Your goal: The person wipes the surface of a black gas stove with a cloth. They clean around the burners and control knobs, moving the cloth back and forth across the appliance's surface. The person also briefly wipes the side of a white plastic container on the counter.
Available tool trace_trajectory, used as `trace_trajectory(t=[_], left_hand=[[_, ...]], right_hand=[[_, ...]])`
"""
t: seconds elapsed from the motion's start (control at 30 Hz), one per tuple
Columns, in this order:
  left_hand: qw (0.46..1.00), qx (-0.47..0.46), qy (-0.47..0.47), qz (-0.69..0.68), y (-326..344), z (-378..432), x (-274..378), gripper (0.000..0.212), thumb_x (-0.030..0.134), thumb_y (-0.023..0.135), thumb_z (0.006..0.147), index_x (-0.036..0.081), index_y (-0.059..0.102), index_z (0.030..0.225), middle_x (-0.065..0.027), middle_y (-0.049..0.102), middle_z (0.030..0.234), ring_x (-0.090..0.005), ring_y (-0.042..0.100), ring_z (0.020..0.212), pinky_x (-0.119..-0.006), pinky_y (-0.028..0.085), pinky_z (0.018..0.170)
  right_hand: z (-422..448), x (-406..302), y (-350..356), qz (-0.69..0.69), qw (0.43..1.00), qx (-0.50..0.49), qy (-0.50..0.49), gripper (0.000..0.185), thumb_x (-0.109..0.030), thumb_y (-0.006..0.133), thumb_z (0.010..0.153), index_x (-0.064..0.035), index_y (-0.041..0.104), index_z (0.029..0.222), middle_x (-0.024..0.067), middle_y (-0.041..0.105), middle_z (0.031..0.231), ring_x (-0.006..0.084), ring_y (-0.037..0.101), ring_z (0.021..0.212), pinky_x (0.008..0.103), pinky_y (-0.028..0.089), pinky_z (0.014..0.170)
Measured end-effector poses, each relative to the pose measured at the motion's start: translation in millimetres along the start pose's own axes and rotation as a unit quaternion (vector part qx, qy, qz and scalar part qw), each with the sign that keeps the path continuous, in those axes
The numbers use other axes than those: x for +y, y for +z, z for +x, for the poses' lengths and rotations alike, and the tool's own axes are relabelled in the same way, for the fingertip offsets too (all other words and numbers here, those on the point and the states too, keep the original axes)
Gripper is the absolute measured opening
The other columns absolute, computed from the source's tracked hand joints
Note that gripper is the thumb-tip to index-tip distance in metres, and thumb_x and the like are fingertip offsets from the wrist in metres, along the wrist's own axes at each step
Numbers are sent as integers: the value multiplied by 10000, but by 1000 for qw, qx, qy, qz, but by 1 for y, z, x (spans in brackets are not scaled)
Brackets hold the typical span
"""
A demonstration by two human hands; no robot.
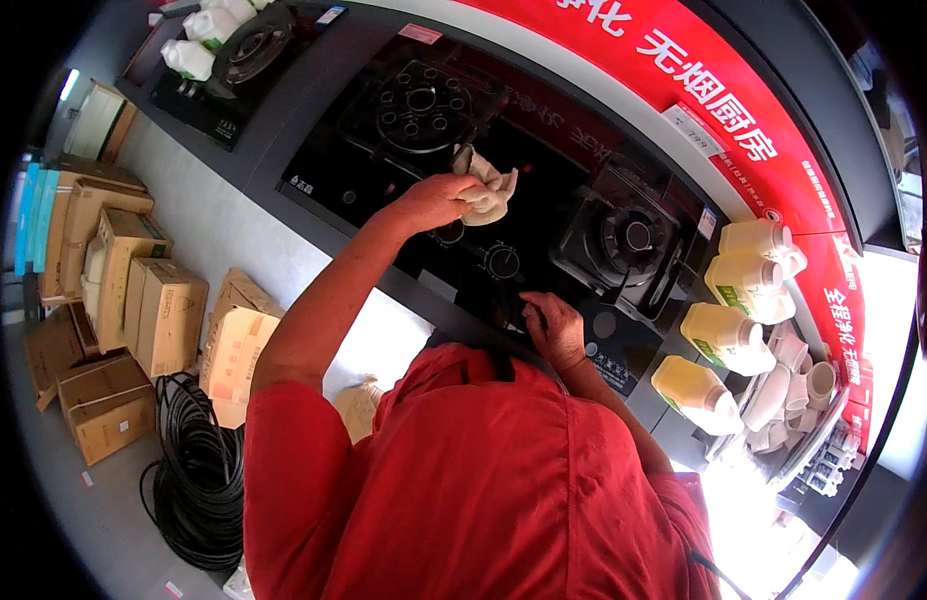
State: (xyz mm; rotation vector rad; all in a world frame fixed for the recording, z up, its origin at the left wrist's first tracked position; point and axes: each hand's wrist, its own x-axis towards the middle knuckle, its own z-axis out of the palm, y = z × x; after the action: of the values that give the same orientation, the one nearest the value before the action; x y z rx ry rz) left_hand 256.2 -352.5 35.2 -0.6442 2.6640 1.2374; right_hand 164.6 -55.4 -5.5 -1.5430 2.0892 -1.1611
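Note:
My left hand (432, 204) grips a crumpled beige cloth (489, 196) over the middle of a black glass gas hob (542, 191). The cloth is close to the left burner (421, 100) and its pan support. A round control knob (502, 261) sits below the cloth; another knob (449, 233) is partly covered by my left hand. Near the hob's front edge is my right hand (557, 324), its fingers loosely bent and nothing seen in them. The right burner (637, 235), with its dark pan support, lies beyond my right hand.
Plastic jugs of yellow liquid (722, 337) and white pipe fittings (790, 390) stand to the right. Another gas hob (208, 105) with white jugs (208, 26) is at upper left. Cardboard boxes (167, 315) and a black hose coil (197, 472) lie on the floor, left.

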Motion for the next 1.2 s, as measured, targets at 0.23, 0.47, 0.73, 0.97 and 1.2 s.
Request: trace_trajectory(t=[0.23, 0.47, 0.73, 0.97, 1.2], left_hand=[[982, 91, -15, -168, 2, -39, -44, 424, 127, 611, 868, 52, 540, 1279, -103, 616, 1182, -179, 576, 1074, -334, 461, 912], [967, 236, -7, -93, -1, -99, -104, 406, 71, 607, 815, 62, 574, 1219, -156, 638, 1139, -301, 603, 1065, -370, 462, 930], [911, 412, -12, 11, 0, -126, -127, 453, -23, 623, 749, 66, 576, 1191, -198, 615, 1145, -411, 579, 1045, -436, 481, 881], [899, 430, -4, 83, 86, -130, -60, 529, -54, 623, 708, 70, 542, 1216, -183, 512, 1342, -415, 440, 1249, -464, 366, 1039], [955, 289, 7, -69, 142, -150, 31, 480, 0, 606, 737, 55, 545, 1209, -188, 558, 1228, -392, 524, 1129, -432, 434, 959]], right_hand=[[-2, -3, -3, -8, 1000, -11, 15, 214, -17, 620, 828, -82, 644, 1030, 126, 648, 879, 309, 643, 770, 381, 523, 678], [0, -6, -1, 16, 1000, -11, -7, 213, -5, 614, 837, -61, 629, 1042, 119, 626, 833, 298, 633, 734, 358, 509, 648], [-1, -1, 1, 18, 1000, -1, -14, 203, -22, 616, 848, -62, 639, 1045, 136, 641, 881, 309, 630, 743, 367, 504, 651], [-2, -1, -2, 17, 1000, -11, 0, 206, -44, 619, 854, -78, 647, 1056, 122, 642, 879, 302, 634, 743, 373, 508, 650], [-3, 4, 1, 48, 999, -9, -2, 220, -55, 626, 841, -95, 647, 1056, 116, 645, 887, 306, 640, 760, 374, 518, 659]])
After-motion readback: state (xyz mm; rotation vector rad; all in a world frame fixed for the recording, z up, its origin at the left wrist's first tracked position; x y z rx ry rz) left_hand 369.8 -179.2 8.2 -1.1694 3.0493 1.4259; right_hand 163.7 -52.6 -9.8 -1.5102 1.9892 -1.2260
